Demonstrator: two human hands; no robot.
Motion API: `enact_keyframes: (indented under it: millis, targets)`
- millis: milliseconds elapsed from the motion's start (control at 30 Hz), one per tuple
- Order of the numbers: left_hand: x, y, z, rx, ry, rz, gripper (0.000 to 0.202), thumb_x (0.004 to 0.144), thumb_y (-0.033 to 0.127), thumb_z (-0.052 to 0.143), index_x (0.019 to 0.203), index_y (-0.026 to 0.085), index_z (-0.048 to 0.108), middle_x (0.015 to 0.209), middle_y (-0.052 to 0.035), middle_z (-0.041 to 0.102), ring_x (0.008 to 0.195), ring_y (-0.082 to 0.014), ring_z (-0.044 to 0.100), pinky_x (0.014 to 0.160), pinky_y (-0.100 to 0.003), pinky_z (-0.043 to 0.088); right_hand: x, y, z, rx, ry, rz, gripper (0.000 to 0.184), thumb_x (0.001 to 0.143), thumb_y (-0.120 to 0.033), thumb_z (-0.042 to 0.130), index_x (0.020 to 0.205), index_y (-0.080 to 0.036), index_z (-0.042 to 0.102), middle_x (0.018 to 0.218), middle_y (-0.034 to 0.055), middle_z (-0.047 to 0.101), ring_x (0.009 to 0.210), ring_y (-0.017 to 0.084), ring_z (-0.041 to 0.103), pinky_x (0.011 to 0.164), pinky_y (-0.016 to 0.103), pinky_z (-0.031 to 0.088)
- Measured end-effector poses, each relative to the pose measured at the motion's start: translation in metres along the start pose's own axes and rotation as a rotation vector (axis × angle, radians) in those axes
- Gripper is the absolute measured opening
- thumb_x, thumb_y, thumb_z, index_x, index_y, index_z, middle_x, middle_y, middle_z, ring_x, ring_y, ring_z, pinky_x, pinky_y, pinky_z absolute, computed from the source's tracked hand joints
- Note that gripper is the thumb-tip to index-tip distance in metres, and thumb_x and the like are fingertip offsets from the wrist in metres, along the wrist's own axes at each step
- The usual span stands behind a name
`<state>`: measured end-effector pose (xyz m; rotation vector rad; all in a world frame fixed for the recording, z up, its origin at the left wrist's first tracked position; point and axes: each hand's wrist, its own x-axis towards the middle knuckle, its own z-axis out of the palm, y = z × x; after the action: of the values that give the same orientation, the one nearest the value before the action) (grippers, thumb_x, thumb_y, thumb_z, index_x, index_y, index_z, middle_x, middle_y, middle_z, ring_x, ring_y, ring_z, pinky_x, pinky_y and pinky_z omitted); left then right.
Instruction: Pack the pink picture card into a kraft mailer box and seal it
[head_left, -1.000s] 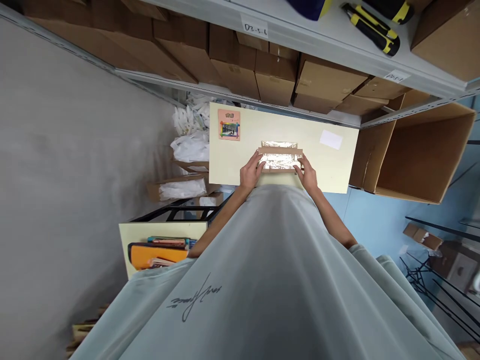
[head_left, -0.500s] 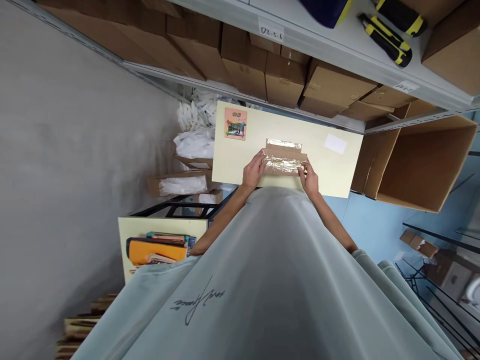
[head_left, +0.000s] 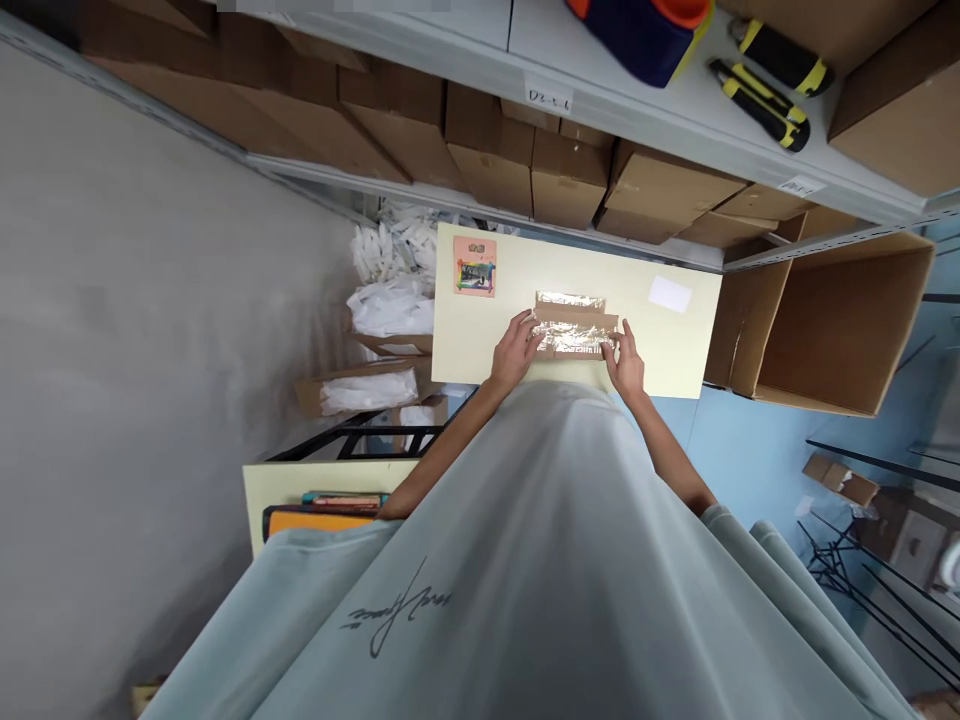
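Note:
A small brown cardboard box (head_left: 576, 338) with strips of shiny clear tape lies on the pale yellow table (head_left: 555, 262), close to my body. A narrower taped cardboard part shows along its far side. At the box's left end, my left hand (head_left: 515, 350) grips it, fingertips on the top edge and thumb near the tape. Thumb and bent fingers of my right hand (head_left: 625, 362) hold the right end, and one finger there points up off the cardboard. The undersides of the box and of my fingers are hidden.
A pink picture card (head_left: 475, 267) and a white paper slip (head_left: 670, 294) lie on the table. Behind it, shelving holds cardboard boxes (head_left: 570, 175) and yellow-black utility knives (head_left: 761, 100). A large open carton (head_left: 832, 330) stands right; white-filled boxes (head_left: 369, 390) stand left.
My view has shifted slightly, so table and box appear a little lower. The fingers of my right hand have loosened somewhat, one now raised. The box stays in place between my hands.

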<state>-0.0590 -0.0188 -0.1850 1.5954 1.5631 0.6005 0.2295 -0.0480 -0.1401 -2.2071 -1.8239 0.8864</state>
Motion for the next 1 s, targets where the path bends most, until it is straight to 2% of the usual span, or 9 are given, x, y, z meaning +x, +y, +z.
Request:
enact_keyframes:
  millis: [100,200,400,467,533,633,800,900,1000]
  targets:
    - [0.012,0.012,-0.019,-0.023,0.092,0.068,0.049,0.119,0.061,0.05,0.138,0.022,0.072,0.166,-0.0221,0.064,0.144,-0.0331,0.073,0.115,-0.049,0.066,0.011,-0.005,-0.021,0.014,0.169,-0.133,0.051,0.121,-0.058,0.04,0.142,-0.021,0.068,0.185,0.025,0.048,0.146,0.036,0.072,0.113,0.054,0.066]
    - [0.055,0.046,-0.042,-0.087,0.262,0.221,0.057,0.119,0.067,0.045,0.139,0.022,0.072,0.155,-0.0226,0.069,0.149,-0.0342,0.069,0.122,-0.052,0.062,0.048,-0.023,-0.061,-0.019,0.354,-0.288,0.052,0.12,-0.055,0.041,0.149,-0.02,0.066,0.169,0.0254,0.064,0.159,0.038,0.063,0.131,0.063,0.054]
    - [0.173,0.18,-0.092,-0.179,0.44,0.518,0.056,0.121,0.068,0.043,0.141,0.025,0.072,0.148,-0.0176,0.074,0.142,-0.0301,0.071,0.125,-0.05,0.059,0.166,-0.12,-0.191,-0.18,0.563,-0.551,0.056,0.123,-0.049,0.032,0.166,-0.019,0.052,0.169,0.025,0.063,0.163,0.038,0.058,0.137,0.064,0.047]
    - [0.196,0.217,-0.104,-0.205,0.481,0.572,0.058,0.122,0.068,0.039,0.141,0.025,0.072,0.144,-0.0162,0.075,0.139,-0.0279,0.073,0.122,-0.045,0.06,0.204,-0.159,-0.224,-0.269,0.536,-0.606,0.056,0.123,-0.047,0.032,0.169,-0.019,0.048,0.172,0.025,0.059,0.166,0.04,0.053,0.136,0.068,0.045]
    - [0.204,0.24,-0.111,-0.216,0.515,0.591,0.057,0.122,0.068,0.039,0.14,0.025,0.072,0.142,-0.0152,0.076,0.137,-0.0267,0.073,0.12,-0.042,0.061,0.238,-0.189,-0.241,-0.362,0.477,-0.602,0.056,0.123,-0.047,0.034,0.167,-0.015,0.047,0.169,0.0283,0.058,0.163,0.043,0.054,0.135,0.072,0.044]
    - [0.194,0.248,-0.113,-0.213,0.528,0.577,0.055,0.122,0.066,0.042,0.136,0.024,0.073,0.138,-0.0143,0.078,0.132,-0.027,0.075,0.116,-0.042,0.063,0.279,-0.213,-0.241,-0.431,0.385,-0.583,0.055,0.121,-0.044,0.039,0.157,-0.003,0.052,0.16,0.0353,0.061,0.157,0.047,0.057,0.131,0.077,0.045]
    - [0.158,0.226,-0.106,-0.264,0.524,0.468,0.053,0.12,0.066,0.048,0.132,0.023,0.076,0.132,-0.0141,0.08,0.122,-0.0274,0.078,0.11,-0.042,0.066,0.321,-0.219,-0.234,-0.367,0.287,-0.593,0.054,0.119,-0.041,0.049,0.147,0.005,0.055,0.148,0.0393,0.066,0.148,0.048,0.064,0.13,0.079,0.044]
    - [0.145,0.212,-0.101,-0.296,0.524,0.398,0.052,0.119,0.066,0.05,0.131,0.023,0.075,0.133,-0.0143,0.081,0.123,-0.0272,0.079,0.109,-0.042,0.067,0.324,-0.217,-0.243,-0.335,0.241,-0.592,0.058,0.122,-0.046,0.046,0.15,0.004,0.053,0.148,0.0371,0.067,0.148,0.047,0.065,0.13,0.077,0.044]
    - [0.128,0.205,-0.097,-0.349,0.518,0.351,0.046,0.119,0.063,0.055,0.132,0.023,0.074,0.135,-0.0143,0.081,0.125,-0.0269,0.079,0.109,-0.042,0.068,0.294,-0.208,-0.244,-0.209,0.259,-0.591,0.063,0.122,-0.06,0.041,0.155,-0.006,0.051,0.151,0.0299,0.067,0.146,0.044,0.068,0.128,0.073,0.05]
